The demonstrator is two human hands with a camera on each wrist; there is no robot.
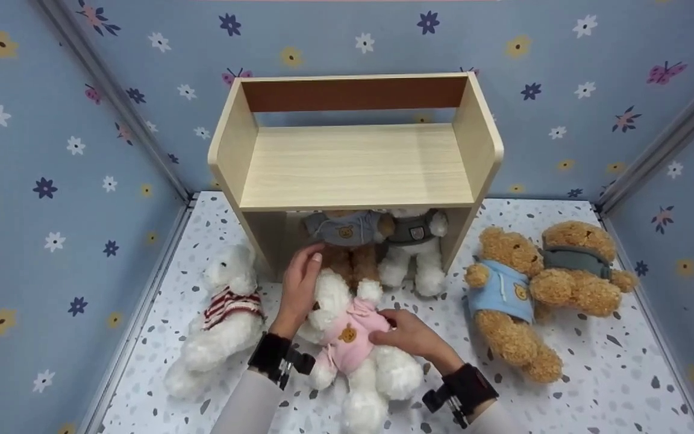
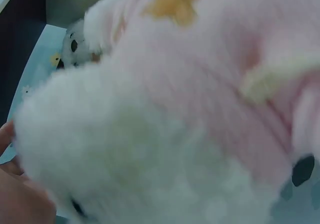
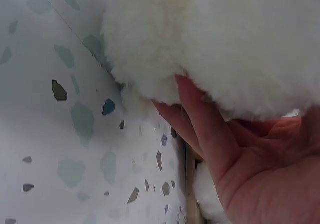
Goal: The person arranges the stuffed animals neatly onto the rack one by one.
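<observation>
A white plush bear in a pink top is tilted between my two hands, in front of the shelf. My left hand lies along the side of its head, with extended fingers pointing toward the shelf. In the left wrist view, white fur and pink cloth fill most of the picture, and part of the left hand shows at the edge. My right hand grips the bear's other side, thumb in front on the pink cloth. The right wrist view shows the right hand with its fingers against white fur.
A light wooden shelf stands at the back; a blue-hooded brown bear and a grey-topped white bear sit in its lower level. A striped-top white bear lies left. Two brown bears lie right. Patterned walls enclose the speckled floor.
</observation>
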